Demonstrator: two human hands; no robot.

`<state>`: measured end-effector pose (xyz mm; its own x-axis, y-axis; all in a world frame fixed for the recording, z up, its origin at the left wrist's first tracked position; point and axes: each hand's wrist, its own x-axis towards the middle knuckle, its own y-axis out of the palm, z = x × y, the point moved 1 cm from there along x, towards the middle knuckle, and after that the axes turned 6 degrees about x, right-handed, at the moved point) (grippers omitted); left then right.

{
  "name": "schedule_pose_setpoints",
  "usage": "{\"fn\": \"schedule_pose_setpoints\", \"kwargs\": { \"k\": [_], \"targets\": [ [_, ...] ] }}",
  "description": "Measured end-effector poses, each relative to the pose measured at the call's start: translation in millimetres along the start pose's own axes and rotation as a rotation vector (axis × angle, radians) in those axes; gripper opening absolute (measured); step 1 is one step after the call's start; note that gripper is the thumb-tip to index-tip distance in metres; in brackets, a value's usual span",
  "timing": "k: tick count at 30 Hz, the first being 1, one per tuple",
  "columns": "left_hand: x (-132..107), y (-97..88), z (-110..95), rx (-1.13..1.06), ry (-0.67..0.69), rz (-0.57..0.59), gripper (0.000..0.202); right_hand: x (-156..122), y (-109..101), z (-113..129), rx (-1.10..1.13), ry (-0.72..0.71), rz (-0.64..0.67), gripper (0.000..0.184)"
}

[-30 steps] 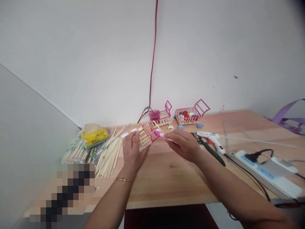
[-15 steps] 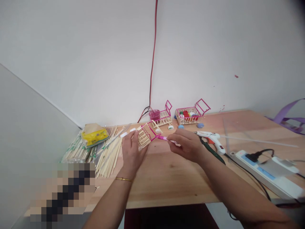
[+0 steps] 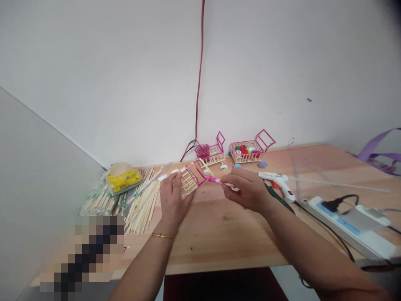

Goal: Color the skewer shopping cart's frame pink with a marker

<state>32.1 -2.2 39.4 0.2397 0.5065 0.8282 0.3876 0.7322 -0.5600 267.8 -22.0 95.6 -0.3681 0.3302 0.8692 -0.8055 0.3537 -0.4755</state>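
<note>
My left hand (image 3: 173, 196) is closed round a small basket of thin wooden sticks (image 3: 189, 179), tilted above the table, its rim partly coloured magenta. In my right hand (image 3: 244, 188) is a paintbrush (image 3: 214, 180) with a pink-stained handle, pinched between thumb and fingers. The brush's magenta tip touches the basket's near corner. Behind them stand a cup of magenta paint (image 3: 202, 151), a second stick basket (image 3: 214, 156) with a magenta rim and handle, and a third basket (image 3: 247, 152) that holds several paint pots.
A glue gun (image 3: 278, 182) and green-handled pliers (image 3: 280, 198) lie right of my right hand, near a power strip (image 3: 341, 225). Loose sticks (image 3: 142, 213) and a yellow packet (image 3: 123, 177) lie on the left. Several lids, one blue (image 3: 262, 164), sit towards the back.
The view has shifted very slightly. Both hands keep almost the same pose, with the brush still at the basket's corner.
</note>
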Motion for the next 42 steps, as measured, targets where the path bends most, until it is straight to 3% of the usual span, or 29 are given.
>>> {"fn": "schedule_pose_setpoints", "kwargs": {
  "k": [10,18,31,42],
  "targets": [
    [-0.1,-0.3,-1.5,0.005,0.015,-0.001,0.067,0.3,0.3,0.7,0.027,0.007,-0.021,0.017],
    [0.3,-1.3,-8.1,-0.015,0.047,0.003,0.067,-5.5,6.4,-2.8,0.074,0.007,-0.049,0.033],
    [-1.0,-0.5,-8.5,-0.045,0.044,0.009,0.067,-5.0,5.6,-2.7,0.027,0.004,-0.037,0.024],
    [-2.2,-0.1,-10.8,-0.053,0.060,0.015,0.066,-2.8,5.4,-3.5,0.012,-0.018,-0.056,0.029]
  ]
}}
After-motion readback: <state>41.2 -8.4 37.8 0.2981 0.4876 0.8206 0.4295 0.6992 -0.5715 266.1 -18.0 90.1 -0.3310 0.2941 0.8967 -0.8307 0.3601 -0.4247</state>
